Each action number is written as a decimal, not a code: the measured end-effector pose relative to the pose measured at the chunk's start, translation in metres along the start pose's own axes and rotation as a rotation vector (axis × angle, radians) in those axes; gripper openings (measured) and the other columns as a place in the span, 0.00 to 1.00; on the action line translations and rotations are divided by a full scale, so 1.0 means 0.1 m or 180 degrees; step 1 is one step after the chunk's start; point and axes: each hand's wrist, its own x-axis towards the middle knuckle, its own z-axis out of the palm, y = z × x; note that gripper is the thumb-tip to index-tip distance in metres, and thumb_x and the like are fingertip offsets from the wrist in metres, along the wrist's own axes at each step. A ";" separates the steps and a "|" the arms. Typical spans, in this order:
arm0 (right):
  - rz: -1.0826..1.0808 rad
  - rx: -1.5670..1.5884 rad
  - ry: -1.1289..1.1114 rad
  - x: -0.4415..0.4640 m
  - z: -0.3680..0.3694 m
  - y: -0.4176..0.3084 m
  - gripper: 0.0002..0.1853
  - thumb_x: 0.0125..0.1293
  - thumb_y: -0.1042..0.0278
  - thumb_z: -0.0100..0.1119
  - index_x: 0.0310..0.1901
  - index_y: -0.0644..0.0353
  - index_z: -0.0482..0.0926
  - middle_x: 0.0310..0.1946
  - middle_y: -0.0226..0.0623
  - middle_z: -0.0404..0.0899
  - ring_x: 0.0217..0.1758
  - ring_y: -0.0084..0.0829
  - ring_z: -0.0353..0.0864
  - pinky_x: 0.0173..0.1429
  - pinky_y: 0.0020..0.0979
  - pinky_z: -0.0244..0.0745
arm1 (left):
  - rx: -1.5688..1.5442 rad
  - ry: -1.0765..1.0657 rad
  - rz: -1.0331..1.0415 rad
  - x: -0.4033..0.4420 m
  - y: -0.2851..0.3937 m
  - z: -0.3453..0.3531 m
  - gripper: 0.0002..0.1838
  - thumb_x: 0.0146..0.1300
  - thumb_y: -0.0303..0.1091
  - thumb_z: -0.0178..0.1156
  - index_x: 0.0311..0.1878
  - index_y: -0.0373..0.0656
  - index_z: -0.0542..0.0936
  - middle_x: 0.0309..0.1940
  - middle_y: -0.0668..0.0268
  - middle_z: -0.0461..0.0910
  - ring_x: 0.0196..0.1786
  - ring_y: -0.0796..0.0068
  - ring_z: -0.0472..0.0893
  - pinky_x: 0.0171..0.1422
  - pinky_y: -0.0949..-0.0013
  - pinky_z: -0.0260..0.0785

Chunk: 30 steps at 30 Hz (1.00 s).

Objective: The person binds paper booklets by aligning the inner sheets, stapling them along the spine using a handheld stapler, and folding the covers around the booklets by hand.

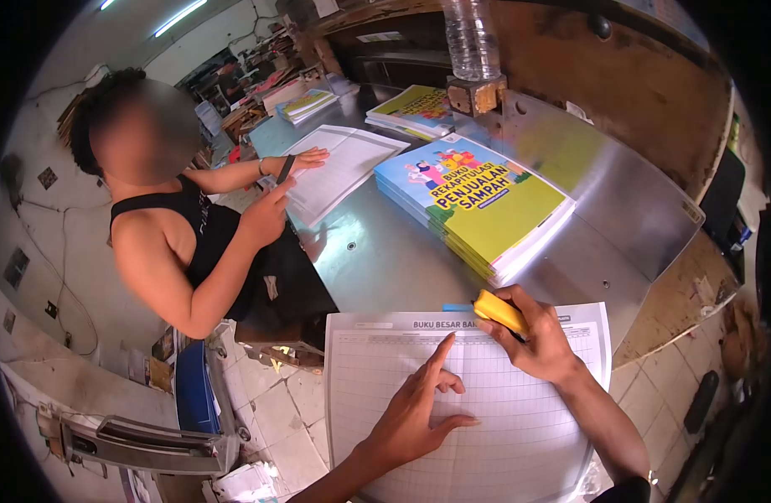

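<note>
My right hand (pixel 543 339) is closed around what looks like a yellow stapler (pixel 501 313), at the far edge of a printed, ruled sheet (pixel 385 377). My left hand (pixel 415 411) is over the middle of that sheet, its index finger stretched toward the printed heading and its thumb apart. A fold line runs down the sheet's middle. A small blue strip (pixel 457 308) shows at the far edge, left of the yellow tool. Beyond the sheet, a stack of booklets (pixel 486 201) with blue and green covers lies on the metal table (pixel 360 268).
Across at the left, a person (pixel 184 218) holds a dark, narrow tool (pixel 286 169) over other ruled sheets (pixel 344 163). More booklets (pixel 415 109) lie farther back. A plastic bottle (pixel 471 42) stands on a block (pixel 478 96). Machinery (pixel 142 440) is at lower left.
</note>
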 end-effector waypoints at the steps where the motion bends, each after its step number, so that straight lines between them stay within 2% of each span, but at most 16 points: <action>1: -0.0022 0.0112 0.0039 0.00 0.01 0.00 0.17 0.65 0.78 0.67 0.53 0.65 0.75 0.37 0.49 0.87 0.43 0.45 0.91 0.45 0.36 0.82 | -0.0095 -0.0017 0.0096 0.01 -0.01 0.00 0.61 0.55 0.40 0.80 0.82 0.42 0.47 0.44 0.62 0.84 0.49 0.63 0.83 0.63 0.60 0.72; 5: -0.0021 -0.0001 0.0077 0.00 0.00 -0.01 0.16 0.65 0.79 0.66 0.53 0.65 0.75 0.36 0.48 0.87 0.42 0.45 0.90 0.45 0.38 0.82 | -0.0299 -0.0140 -0.0057 0.00 -0.01 0.01 0.62 0.52 0.38 0.81 0.82 0.42 0.47 0.42 0.63 0.84 0.49 0.66 0.82 0.62 0.63 0.72; 7: 0.0017 -0.0080 0.0050 -0.01 0.00 0.04 0.16 0.65 0.76 0.66 0.53 0.65 0.75 0.36 0.50 0.87 0.41 0.48 0.90 0.44 0.39 0.82 | -0.0372 0.0092 -0.0062 0.01 -0.04 0.03 0.65 0.50 0.35 0.82 0.83 0.42 0.46 0.39 0.64 0.84 0.47 0.68 0.82 0.61 0.65 0.73; 9: 0.0156 -0.0151 -0.0031 -0.01 -0.02 0.03 0.17 0.66 0.74 0.69 0.53 0.67 0.77 0.39 0.48 0.87 0.41 0.41 0.90 0.46 0.34 0.82 | -0.0272 0.0054 0.0047 0.01 -0.01 0.04 0.65 0.48 0.33 0.83 0.82 0.42 0.47 0.37 0.64 0.85 0.46 0.70 0.84 0.61 0.65 0.73; 10: -0.0206 -0.0148 0.0180 -0.02 0.04 0.13 0.17 0.66 0.72 0.67 0.54 0.65 0.75 0.35 0.52 0.86 0.38 0.50 0.89 0.41 0.42 0.81 | -0.0220 0.0097 -0.0020 0.01 0.03 0.03 0.64 0.50 0.33 0.82 0.82 0.41 0.46 0.38 0.63 0.85 0.47 0.67 0.84 0.61 0.63 0.74; 11: -0.0131 -0.0160 0.0235 -0.03 0.04 0.14 0.17 0.66 0.72 0.67 0.54 0.65 0.75 0.35 0.52 0.86 0.38 0.50 0.89 0.41 0.42 0.81 | -0.0155 0.0168 -0.0072 0.01 0.05 0.01 0.63 0.52 0.33 0.80 0.82 0.40 0.45 0.39 0.62 0.85 0.48 0.65 0.84 0.61 0.61 0.75; 13: -0.0158 -0.0007 0.0067 -0.02 0.02 0.15 0.17 0.68 0.71 0.66 0.55 0.65 0.74 0.33 0.53 0.85 0.34 0.50 0.89 0.39 0.42 0.81 | -0.0044 0.0107 -0.0064 0.03 0.04 0.01 0.64 0.49 0.33 0.82 0.82 0.40 0.45 0.38 0.63 0.86 0.48 0.65 0.84 0.60 0.62 0.76; 15: -0.0087 0.0016 0.0052 -0.03 0.00 0.16 0.17 0.69 0.70 0.66 0.55 0.65 0.74 0.31 0.53 0.85 0.32 0.50 0.88 0.37 0.41 0.81 | -0.0245 0.0246 -0.0157 0.05 0.01 0.04 0.68 0.42 0.28 0.85 0.82 0.42 0.47 0.36 0.63 0.87 0.45 0.71 0.85 0.62 0.64 0.75; 16: -0.0057 0.0043 0.0019 -0.02 0.00 0.15 0.17 0.69 0.70 0.66 0.55 0.64 0.74 0.31 0.53 0.85 0.32 0.50 0.88 0.37 0.42 0.81 | -0.0240 0.0240 -0.0153 0.06 -0.01 0.04 0.68 0.42 0.28 0.85 0.82 0.42 0.47 0.36 0.63 0.87 0.45 0.71 0.85 0.62 0.64 0.75; 18: -0.0027 0.0095 -0.0014 -0.03 0.01 0.15 0.17 0.69 0.70 0.66 0.55 0.64 0.74 0.30 0.53 0.85 0.32 0.50 0.88 0.37 0.42 0.80 | -0.0333 0.0205 -0.0131 0.04 -0.05 0.04 0.70 0.40 0.27 0.86 0.82 0.41 0.48 0.44 0.60 0.87 0.49 0.72 0.84 0.62 0.64 0.74; 19: -0.0068 0.0092 0.0024 -0.03 0.02 0.17 0.17 0.68 0.70 0.66 0.55 0.64 0.74 0.30 0.53 0.85 0.32 0.50 0.88 0.37 0.42 0.80 | -0.0318 0.0206 -0.0141 0.01 -0.06 0.06 0.70 0.40 0.27 0.86 0.82 0.41 0.48 0.44 0.60 0.87 0.49 0.72 0.84 0.62 0.64 0.74; 21: -0.0107 0.0107 0.0071 -0.02 0.02 0.17 0.17 0.68 0.69 0.66 0.55 0.64 0.75 0.30 0.53 0.85 0.32 0.50 0.88 0.37 0.42 0.80 | -0.0385 0.0715 0.0032 -0.06 -0.07 0.10 0.70 0.39 0.30 0.87 0.82 0.41 0.48 0.56 0.55 0.83 0.56 0.66 0.83 0.66 0.60 0.73; 22: -0.0060 0.0071 0.0050 -0.03 0.00 0.16 0.17 0.68 0.70 0.67 0.54 0.64 0.75 0.31 0.54 0.85 0.32 0.51 0.88 0.38 0.42 0.81 | -0.0368 0.0698 0.0027 -0.09 -0.08 0.10 0.70 0.39 0.30 0.87 0.82 0.41 0.48 0.56 0.55 0.83 0.56 0.66 0.83 0.66 0.60 0.73; 24: -0.0004 0.0031 0.0042 -0.05 -0.01 0.15 0.16 0.67 0.71 0.67 0.53 0.64 0.76 0.32 0.54 0.85 0.33 0.51 0.88 0.38 0.42 0.81 | 0.0574 0.0866 0.0502 -0.13 -0.08 0.08 0.69 0.40 0.33 0.86 0.81 0.39 0.49 0.67 0.51 0.75 0.67 0.58 0.78 0.73 0.56 0.69; 27: -0.0165 0.0102 -0.0072 -0.03 -0.02 0.11 0.16 0.66 0.72 0.67 0.53 0.65 0.78 0.34 0.52 0.86 0.34 0.47 0.89 0.40 0.40 0.82 | 0.0083 0.0537 0.0201 -0.09 -0.04 0.03 0.66 0.44 0.35 0.84 0.81 0.37 0.49 0.68 0.50 0.76 0.74 0.53 0.72 0.77 0.53 0.63; 30: -0.0248 0.0020 -0.0150 -0.03 -0.02 0.09 0.15 0.65 0.74 0.67 0.52 0.66 0.80 0.35 0.49 0.87 0.35 0.41 0.89 0.41 0.37 0.82 | -0.0106 0.0268 0.0224 -0.06 -0.07 0.00 0.64 0.47 0.35 0.83 0.81 0.37 0.49 0.67 0.49 0.76 0.76 0.54 0.70 0.78 0.53 0.62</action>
